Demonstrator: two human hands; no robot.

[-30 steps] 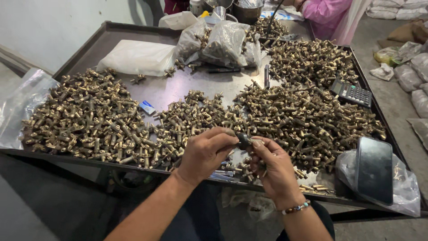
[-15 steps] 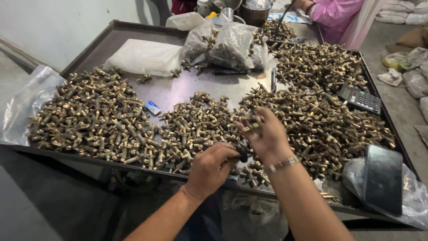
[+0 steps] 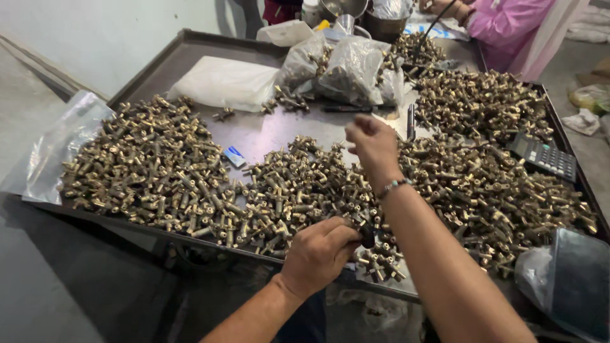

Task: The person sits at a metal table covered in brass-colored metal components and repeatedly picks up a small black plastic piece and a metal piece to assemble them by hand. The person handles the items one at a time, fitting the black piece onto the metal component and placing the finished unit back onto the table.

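Note:
My left hand (image 3: 318, 251) is at the near edge of the metal tray table (image 3: 190, 47), fingers closed around a small dark fitting (image 3: 366, 234) over the middle heap of brass fittings (image 3: 292, 190). My right hand (image 3: 372, 143) is stretched forward above the bare middle of the tray, fingers pinched together; whether a small piece is between them cannot be seen. A beaded bracelet (image 3: 391, 186) circles its wrist. Another heap of brass fittings (image 3: 143, 162) lies on the left, and a larger one (image 3: 495, 184) on the right.
Clear plastic bags of fittings (image 3: 356, 67) and a white bag (image 3: 222, 82) lie at the back. A calculator (image 3: 545, 155) sits on the right heap. A person in a pink sleeve (image 3: 508, 28) works at the far end. An empty bag (image 3: 54, 149) hangs off the left edge.
My right hand left the left hand and reached forward over the tray. The left hand stayed near the front edge with the dark fitting.

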